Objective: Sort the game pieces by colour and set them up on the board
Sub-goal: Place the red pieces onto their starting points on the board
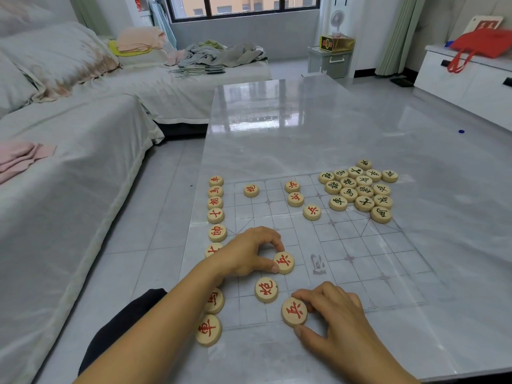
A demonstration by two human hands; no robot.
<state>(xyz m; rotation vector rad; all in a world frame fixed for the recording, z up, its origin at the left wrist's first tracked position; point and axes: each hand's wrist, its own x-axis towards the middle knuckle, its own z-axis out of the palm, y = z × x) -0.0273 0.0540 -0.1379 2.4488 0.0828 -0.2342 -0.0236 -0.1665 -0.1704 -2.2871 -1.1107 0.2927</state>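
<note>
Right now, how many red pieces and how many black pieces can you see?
Red pieces: 15 showing (one more may be hidden)
Black pieces: 16
Total: 31

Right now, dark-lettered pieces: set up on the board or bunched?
Bunched: dark-lettered pieces touch in one cluster at the far right corner of the board.

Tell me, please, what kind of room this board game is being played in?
Most likely a home living room: a cloth-covered sofa stands beside the glossy low table, a white cabinet lines the wall, and laundry lies piled near the window.
</note>
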